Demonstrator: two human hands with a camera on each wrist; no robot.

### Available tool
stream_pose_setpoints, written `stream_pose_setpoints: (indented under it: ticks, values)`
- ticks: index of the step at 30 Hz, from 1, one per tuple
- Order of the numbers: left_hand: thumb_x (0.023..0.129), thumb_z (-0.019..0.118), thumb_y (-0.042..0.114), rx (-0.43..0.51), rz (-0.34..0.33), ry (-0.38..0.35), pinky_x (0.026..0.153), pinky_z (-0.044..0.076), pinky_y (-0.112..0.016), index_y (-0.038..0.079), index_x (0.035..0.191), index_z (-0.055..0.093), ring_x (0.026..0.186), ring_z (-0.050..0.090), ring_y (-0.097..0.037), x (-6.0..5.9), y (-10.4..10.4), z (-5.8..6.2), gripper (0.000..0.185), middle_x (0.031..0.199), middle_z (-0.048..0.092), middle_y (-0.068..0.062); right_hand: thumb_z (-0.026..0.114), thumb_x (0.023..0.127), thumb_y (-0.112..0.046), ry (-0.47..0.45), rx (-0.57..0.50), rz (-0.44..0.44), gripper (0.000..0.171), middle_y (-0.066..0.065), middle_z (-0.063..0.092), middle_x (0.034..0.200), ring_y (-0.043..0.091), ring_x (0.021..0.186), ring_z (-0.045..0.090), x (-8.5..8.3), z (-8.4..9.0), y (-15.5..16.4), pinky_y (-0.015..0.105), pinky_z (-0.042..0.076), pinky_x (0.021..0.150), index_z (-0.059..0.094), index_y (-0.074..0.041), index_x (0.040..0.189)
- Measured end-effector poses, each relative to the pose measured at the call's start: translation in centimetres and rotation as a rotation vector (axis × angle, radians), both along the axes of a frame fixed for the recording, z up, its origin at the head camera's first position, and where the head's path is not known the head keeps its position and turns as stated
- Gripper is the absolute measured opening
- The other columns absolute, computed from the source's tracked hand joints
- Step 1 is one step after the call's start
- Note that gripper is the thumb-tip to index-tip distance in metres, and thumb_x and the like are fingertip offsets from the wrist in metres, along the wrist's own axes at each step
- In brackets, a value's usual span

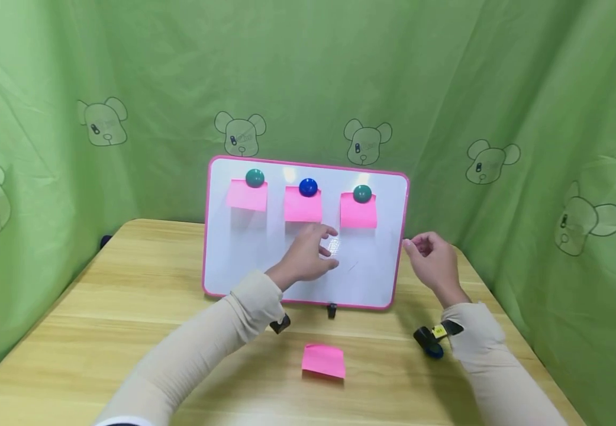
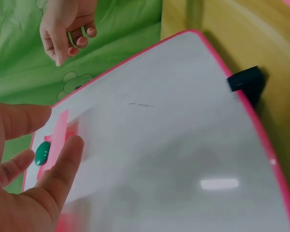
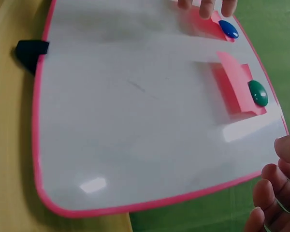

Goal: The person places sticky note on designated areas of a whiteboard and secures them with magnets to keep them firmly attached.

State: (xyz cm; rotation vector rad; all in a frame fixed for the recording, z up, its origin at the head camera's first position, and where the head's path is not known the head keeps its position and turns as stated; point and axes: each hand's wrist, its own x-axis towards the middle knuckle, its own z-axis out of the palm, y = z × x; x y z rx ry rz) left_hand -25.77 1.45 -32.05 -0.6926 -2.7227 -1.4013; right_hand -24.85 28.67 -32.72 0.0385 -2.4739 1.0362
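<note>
A whiteboard (image 1: 366,278) with a pink rim leans upright on the table. Three pink sticky notes hang across its upper half: the left note (image 1: 247,198) under a green magnet (image 1: 255,178), the middle note (image 1: 303,210) under a blue magnet (image 1: 308,187), the right note (image 1: 358,216) under another green magnet (image 1: 363,193). In front of the board, below the middle and right notes, my left hand (image 1: 308,254) has its fingers spread and holds nothing. Beside the board's right edge, my right hand (image 1: 435,263) is loosely curled around nothing; whether it touches the rim I cannot tell.
Another pink sticky note (image 1: 323,361) lies on the wooden table (image 1: 142,307), nearer to me. A small black clip-like foot (image 1: 331,310) sits at the board's lower edge. Behind the table hangs a green curtain (image 1: 308,71) with bear drawings.
</note>
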Motion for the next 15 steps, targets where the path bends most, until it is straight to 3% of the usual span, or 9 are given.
stream_pose_setpoints:
  ticks: [8,15]
  values:
    - [0.084,0.074,0.009,-0.066,-0.112,-0.015,0.071,0.054,-0.02,0.007,0.134,0.051,0.096,0.063,-0.018,1.6,-0.6,-2.9,0.055,0.129,0.049,-0.016,0.06,0.095,-0.03,-0.027,0.058,-0.031,0.032,0.014,0.06,0.09,0.021,0.081,0.052,1.7,-1.9,2.2,0.026,0.044,0.069,0.06,0.002,0.101]
    - [0.085,0.074,0.011,-0.158,-0.205,-0.047,0.071,0.052,-0.018,0.009,0.134,0.05,0.097,0.062,-0.015,3.3,-0.9,-5.0,0.055,0.128,0.049,-0.015,0.061,0.095,-0.028,-0.04,0.073,-0.058,0.031,0.014,0.061,0.089,0.019,0.079,0.052,2.7,-3.3,4.2,0.022,0.043,0.066,0.06,0.002,0.1]
